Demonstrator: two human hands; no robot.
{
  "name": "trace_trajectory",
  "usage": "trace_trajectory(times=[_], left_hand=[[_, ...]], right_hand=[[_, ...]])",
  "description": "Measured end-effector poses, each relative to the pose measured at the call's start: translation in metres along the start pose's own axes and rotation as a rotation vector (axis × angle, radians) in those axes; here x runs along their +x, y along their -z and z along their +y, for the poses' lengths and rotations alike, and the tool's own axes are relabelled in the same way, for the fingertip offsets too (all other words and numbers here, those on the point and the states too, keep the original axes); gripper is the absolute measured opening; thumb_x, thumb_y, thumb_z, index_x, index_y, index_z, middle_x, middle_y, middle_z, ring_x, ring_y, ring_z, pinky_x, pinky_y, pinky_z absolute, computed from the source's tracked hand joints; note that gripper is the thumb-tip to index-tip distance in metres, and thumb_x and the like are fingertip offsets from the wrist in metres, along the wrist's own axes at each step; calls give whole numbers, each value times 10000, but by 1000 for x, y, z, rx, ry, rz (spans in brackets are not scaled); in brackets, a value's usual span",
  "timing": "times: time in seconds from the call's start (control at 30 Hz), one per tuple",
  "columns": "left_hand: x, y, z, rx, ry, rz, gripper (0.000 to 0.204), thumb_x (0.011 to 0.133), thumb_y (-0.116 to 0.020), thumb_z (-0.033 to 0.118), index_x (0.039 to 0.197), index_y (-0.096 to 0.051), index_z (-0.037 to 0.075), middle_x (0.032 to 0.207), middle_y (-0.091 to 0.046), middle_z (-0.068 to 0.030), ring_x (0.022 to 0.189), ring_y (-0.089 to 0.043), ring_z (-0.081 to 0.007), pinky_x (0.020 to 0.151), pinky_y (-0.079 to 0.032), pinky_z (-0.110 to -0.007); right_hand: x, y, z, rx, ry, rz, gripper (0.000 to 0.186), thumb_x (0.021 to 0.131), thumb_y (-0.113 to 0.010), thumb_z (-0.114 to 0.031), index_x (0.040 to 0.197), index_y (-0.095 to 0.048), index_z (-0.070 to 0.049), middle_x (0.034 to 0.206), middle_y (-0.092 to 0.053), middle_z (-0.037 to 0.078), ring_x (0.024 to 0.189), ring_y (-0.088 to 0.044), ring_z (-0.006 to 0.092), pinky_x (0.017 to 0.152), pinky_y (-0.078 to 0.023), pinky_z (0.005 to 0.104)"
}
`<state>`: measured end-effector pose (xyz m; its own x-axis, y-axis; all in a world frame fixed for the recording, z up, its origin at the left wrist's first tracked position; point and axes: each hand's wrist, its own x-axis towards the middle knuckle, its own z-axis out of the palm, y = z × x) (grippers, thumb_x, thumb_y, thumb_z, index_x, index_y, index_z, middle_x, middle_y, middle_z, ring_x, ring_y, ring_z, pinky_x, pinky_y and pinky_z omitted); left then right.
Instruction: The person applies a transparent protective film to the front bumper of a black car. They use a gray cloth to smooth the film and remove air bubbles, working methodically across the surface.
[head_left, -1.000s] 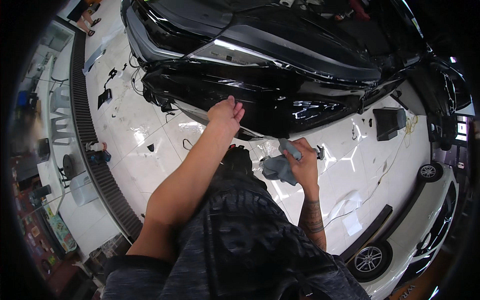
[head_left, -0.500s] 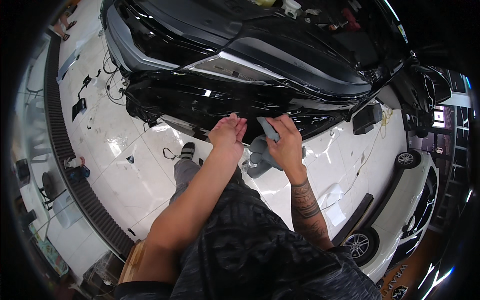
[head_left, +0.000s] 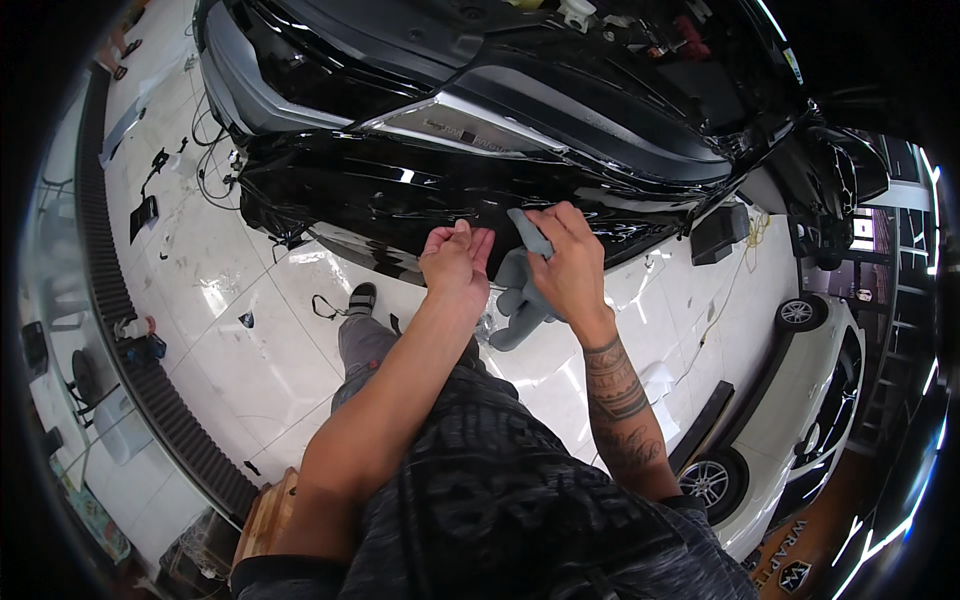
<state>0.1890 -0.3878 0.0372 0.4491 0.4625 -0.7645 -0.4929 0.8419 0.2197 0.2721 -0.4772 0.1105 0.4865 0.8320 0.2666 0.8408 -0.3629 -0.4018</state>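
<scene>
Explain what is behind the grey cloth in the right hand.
The grey cloth has a black car panel behind its upper end and white floor tiles around its lower part. What it and the right hand cover cannot be seen.

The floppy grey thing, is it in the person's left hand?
No, the right hand grips the floppy grey thing in its fingers, while the left hand is to the left of it.

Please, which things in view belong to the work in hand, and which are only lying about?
In use, it seems:
grey cloth, in the right hand
black car, by the left hand

Apparently only lying about:
yellow cord
black box
</scene>
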Motion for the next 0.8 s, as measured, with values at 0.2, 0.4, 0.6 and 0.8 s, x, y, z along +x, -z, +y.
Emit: trace_trajectory(times=[0.2,0.4,0.6,0.8], left_hand=[[6,6,-9,-79,-20,-75,124,922,-598,47,920,-474,58,896,-577,-75,846,-616,-223,920,-538,-412],[3,7,-11,-89,-34,-92,140,924,-600,53,924,-461,61,879,-566,-75,820,-616,-210,911,-542,-403],[3,11,-14,-58,-83,-133,140,938,-583,64,912,-447,49,820,-555,-67,749,-615,-179,835,-562,-364],[17,40,-9,50,-45,-206,110,943,-574,70,1019,-498,51,843,-580,-85,744,-610,-147,764,-547,-311]], right_hand=[[5,-3,2,-17,-19,-35,434,603,-705,31,1030,-661,-33,928,-567,85,877,-583,289,712,-509,383],[8,-3,4,-22,-23,-86,397,627,-696,18,1021,-657,-18,935,-580,97,891,-586,304,730,-507,396],[14,3,9,42,-108,-118,365,647,-681,-5,1008,-635,-18,956,-601,119,893,-599,323,738,-512,402],[17,-18,-54,-178,152,-92,438,616,-706,-69,1041,-606,-35,1002,-553,83,919,-579,270,615,-553,359]])
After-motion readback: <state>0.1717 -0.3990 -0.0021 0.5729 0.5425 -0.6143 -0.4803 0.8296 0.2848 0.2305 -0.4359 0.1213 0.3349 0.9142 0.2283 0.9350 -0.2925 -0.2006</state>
